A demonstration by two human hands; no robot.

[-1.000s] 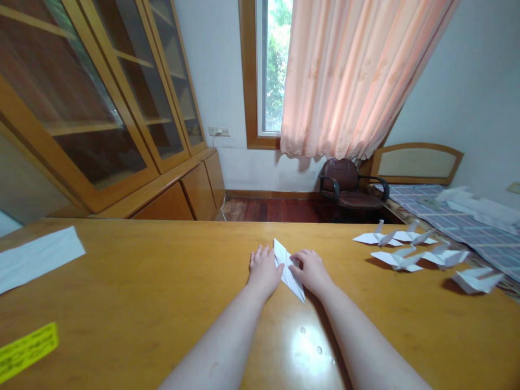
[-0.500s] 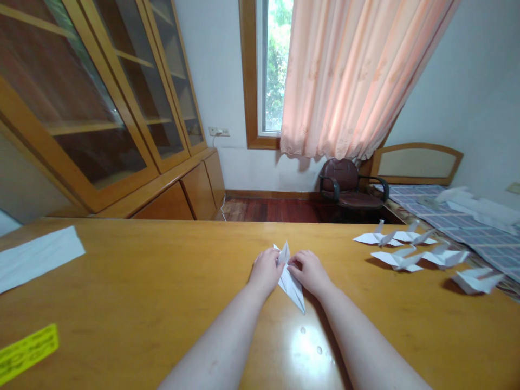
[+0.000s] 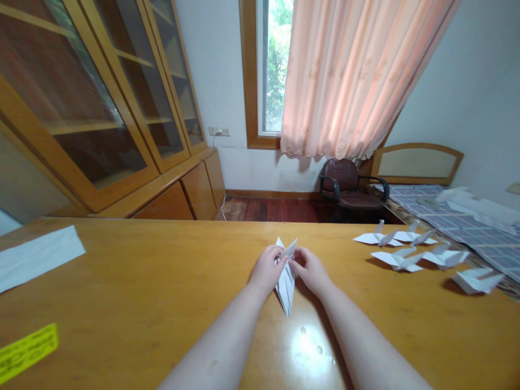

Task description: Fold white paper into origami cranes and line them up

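Your left hand (image 3: 266,270) and right hand (image 3: 312,272) meet just below the middle of the frame, working one piece of folded white paper (image 3: 285,292) between them. Left thumb and fingers are closed on its upper left part; right thumb and index pinch the right edge near the top (the rest of that hand's fingers are curled, and the contact spots are partly hidden). The paper is long and narrow, two points sticking up between your hands at the top, one tapered end aimed down toward the bottom of the frame, crease lines running along the lower part. It sits over the wooden table (image 3: 142,287); can't tell how much of it touches the surface. Both your forearms come in from the bottom edge, and a bright glare spot lies between them, below the paper. Right side of the frame: five white paper birds (image 3: 397,260) stand in a loose group on the table, well apart from your right hand. Left edge: a white paper sheet (image 3: 40,259) lies flat, cut off by the frame, and at lower left there's a yellow label (image 3: 28,351), writing too blurred to read. Upper left, glass-door cabinet (image 3: 158,119); upper right, pink curtain (image 3: 345,81), with a dark red chair (image 3: 345,184) below it.
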